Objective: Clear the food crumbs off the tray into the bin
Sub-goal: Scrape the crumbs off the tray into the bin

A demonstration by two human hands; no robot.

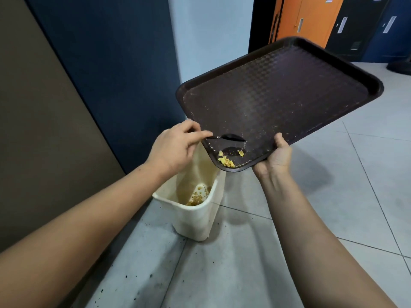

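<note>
Crumbs [226, 161] on tilted tray [289, 90]; more inside bin [195, 221]

Dark textured plastic tray [289, 90] w/ slight sheen, cream smooth plastic bin [195, 221], glossy black spoon [231, 137].

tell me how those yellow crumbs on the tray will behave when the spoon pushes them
The yellow crumbs look like dry, thin flakes, so they should probably slide easily and may break up. They lie against the raised rim at the low corner of the tilted tray, so the black spoon likely must lift them over it. The fine specks higher up may cling.
</note>
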